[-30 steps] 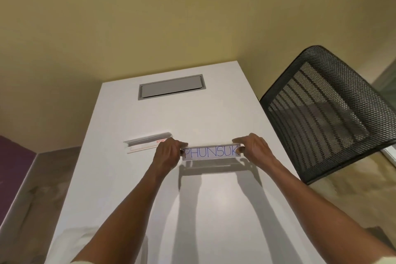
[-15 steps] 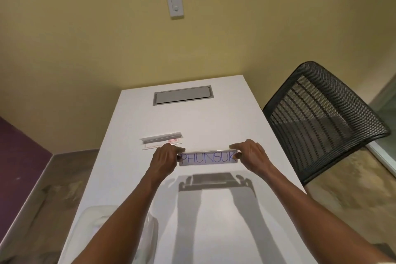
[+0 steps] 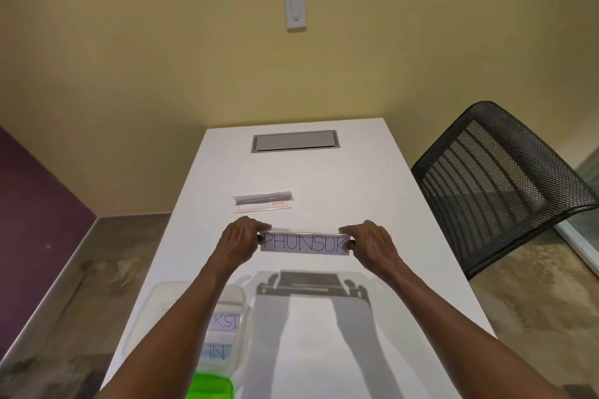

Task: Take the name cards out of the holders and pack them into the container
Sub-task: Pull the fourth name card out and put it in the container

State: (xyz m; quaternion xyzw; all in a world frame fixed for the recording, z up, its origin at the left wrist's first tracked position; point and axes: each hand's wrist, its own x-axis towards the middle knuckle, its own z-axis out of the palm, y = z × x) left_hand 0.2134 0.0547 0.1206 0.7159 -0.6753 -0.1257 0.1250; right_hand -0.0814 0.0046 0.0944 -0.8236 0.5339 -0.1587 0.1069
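Held up above the middle of the white tabletop (image 3: 372, 178): 1 clear name-card holder (image 3: 305, 243) with a card reading "PHUNSUK" in blue letters, lifted clear of the surface, shadow cast on the tabletop nearer the person. Gripped at both short ends: left hand (image 3: 240, 241) curled round the left end, fingers over the top edge; right hand (image 3: 369, 244) pinching the right end, thumb near the lower corner. Card face turned toward the camera, long edge level, spanning the gap between the 2 hands. Cannot tell whether the card has begun to slide out of the holder.

Just beyond the left hand, toward the far edge of the tabletop: a second holder (image 3: 263, 202), lying flat, clear, with a small red label at its right end; apart from both hands.

Near the near-left corner of the tabletop, partly hidden under the left forearm: a translucent plastic container (image 3: 241, 308), open at the top. Inside it: 2 name cards (image 3: 225, 322) with blue lettering, the letters "KSI" readable on the farther one and "IN" on the nearer; the rest covered by the arm. Touching the container's near side at the bottom of the view: a bright green lid (image 3: 212, 387).

Set into the tabletop by its far edge: a grey cable hatch (image 3: 295, 141).
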